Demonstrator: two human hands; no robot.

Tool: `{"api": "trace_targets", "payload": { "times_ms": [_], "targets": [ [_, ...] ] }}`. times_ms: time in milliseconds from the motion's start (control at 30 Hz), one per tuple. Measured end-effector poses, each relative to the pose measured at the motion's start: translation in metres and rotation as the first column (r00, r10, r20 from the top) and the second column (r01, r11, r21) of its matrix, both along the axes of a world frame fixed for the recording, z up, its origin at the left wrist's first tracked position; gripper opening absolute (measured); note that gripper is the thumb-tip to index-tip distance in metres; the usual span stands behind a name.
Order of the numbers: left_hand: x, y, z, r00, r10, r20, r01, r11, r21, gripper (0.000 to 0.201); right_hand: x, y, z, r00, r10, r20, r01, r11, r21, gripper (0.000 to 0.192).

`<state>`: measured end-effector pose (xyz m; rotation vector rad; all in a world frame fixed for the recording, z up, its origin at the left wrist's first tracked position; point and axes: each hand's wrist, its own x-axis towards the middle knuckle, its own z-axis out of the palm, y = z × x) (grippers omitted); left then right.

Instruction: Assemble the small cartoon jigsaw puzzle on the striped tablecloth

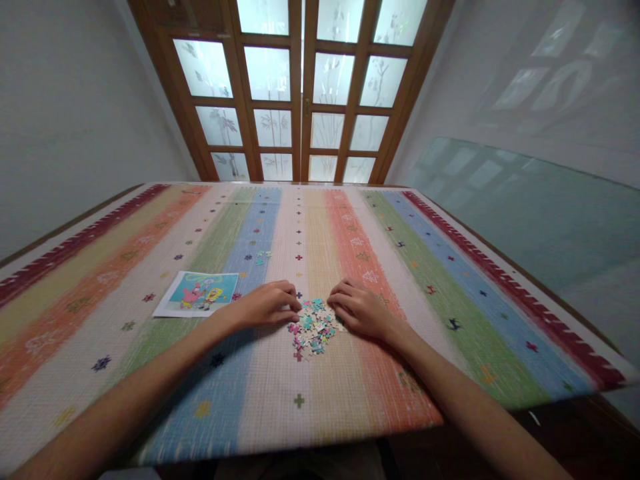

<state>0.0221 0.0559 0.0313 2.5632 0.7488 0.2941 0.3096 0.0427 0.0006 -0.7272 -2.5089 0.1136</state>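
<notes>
A small heap of loose jigsaw pieces (pixel 313 328) in teal, pink and white lies on the striped cloth near the middle. My left hand (pixel 267 303) rests palm down at the heap's left edge, fingers curled and touching the pieces. At the heap's right edge, my right hand (pixel 357 308) lies the same way, fingertips on the pieces. Neither hand visibly holds a piece. A printed cartoon picture (pixel 197 293) lies flat to the left of my left hand. A few stray pieces (pixel 263 256) sit farther back.
The table is covered by a multicoloured striped cloth (pixel 440 280) with small cross marks. A wooden door with frosted glass panes (pixel 305 93) stands beyond the far edge. White walls close in on both sides. The table's near edge (pixel 310 448) is just below my forearms.
</notes>
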Motion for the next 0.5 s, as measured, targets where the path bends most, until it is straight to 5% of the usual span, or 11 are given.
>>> {"api": "trace_targets", "payload": {
  "times_ms": [267, 500],
  "targets": [
    [0.004, -0.003, 0.005, 1.0, 0.022, -0.019, -0.021, 0.997, 0.069, 0.034, 0.0, -0.001, 0.001, 1.0, -0.012, 0.014, 0.012, 1.0, 0.001, 0.026],
    [-0.016, 0.022, 0.001, 0.95, 0.29, -0.117, -0.251, 0.93, 0.268, 0.03, 0.001, -0.001, 0.002, 1.0, -0.006, 0.016, 0.006, 1.0, -0.013, 0.025]
  ]
}}
